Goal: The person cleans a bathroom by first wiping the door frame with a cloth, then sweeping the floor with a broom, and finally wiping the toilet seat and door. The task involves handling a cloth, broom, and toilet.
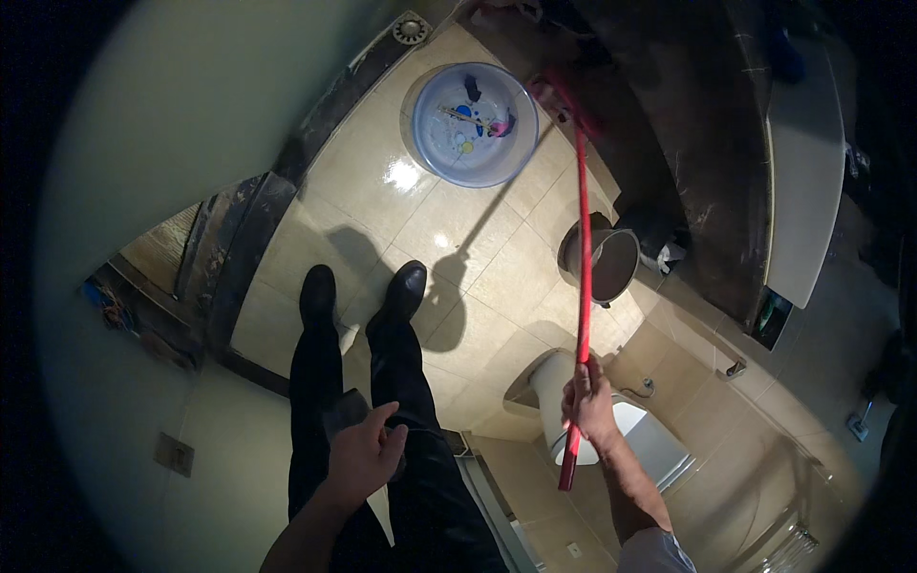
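My right hand point(592, 405) grips a long red pole point(583, 251) near its lower end. The pole runs up the view to a blurred red head, a broom or mop, at the dark upper right. My left hand point(365, 455) is in front of my legs, with thumb and forefinger apart; a dark object point(347, 412) shows behind it, and whether the hand holds it I cannot tell. A translucent plastic basin point(526, 161) with a stick and small coloured things inside stands on the tiled floor. To the right of the pole is a grey bucket point(635, 261).
A white toilet point(648, 437) stands beside my right hand. The floor drain point(410, 29) lies beyond the basin. A dark raised edge point(247, 272) borders the floor on the left. At the right are a pale panel point(802, 179) and a wall-mounted metal fitting point(735, 368).
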{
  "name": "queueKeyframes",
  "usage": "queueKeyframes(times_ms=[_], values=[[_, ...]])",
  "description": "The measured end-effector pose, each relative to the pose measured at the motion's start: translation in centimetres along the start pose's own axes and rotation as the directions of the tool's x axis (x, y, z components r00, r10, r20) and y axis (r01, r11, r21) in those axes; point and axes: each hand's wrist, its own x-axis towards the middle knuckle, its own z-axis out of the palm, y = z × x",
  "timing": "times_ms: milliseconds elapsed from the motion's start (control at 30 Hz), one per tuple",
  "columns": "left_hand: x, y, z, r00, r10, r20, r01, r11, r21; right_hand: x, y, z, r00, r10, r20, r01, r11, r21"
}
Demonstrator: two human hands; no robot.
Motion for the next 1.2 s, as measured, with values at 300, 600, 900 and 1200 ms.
queueKeyframes(times_ms=[300,600,900,1200], values=[[0.2,1.5,-1.3,1.000,-0.022,-0.004,0.022,0.996,0.084,3.2,-4.8,5.6,0.992,-0.112,0.057,0.100,0.979,0.179],[-0.2,0.0,-0.4,0.998,0.006,-0.060,0.000,0.995,0.096,-7.8,11.2,0.4,0.996,0.057,-0.063,-0.040,0.969,0.245],[-0.1,0.9,0.2,0.998,-0.042,0.057,0.033,0.987,0.157,-0.6,10.9,-8.0,0.994,-0.108,-0.009,0.107,0.994,-0.036],[-0.9,2.8,-0.3,0.999,0.004,0.053,-0.015,0.976,0.217,2.9,-2.6,-2.2,0.990,-0.141,0.031,0.135,0.980,0.147]])
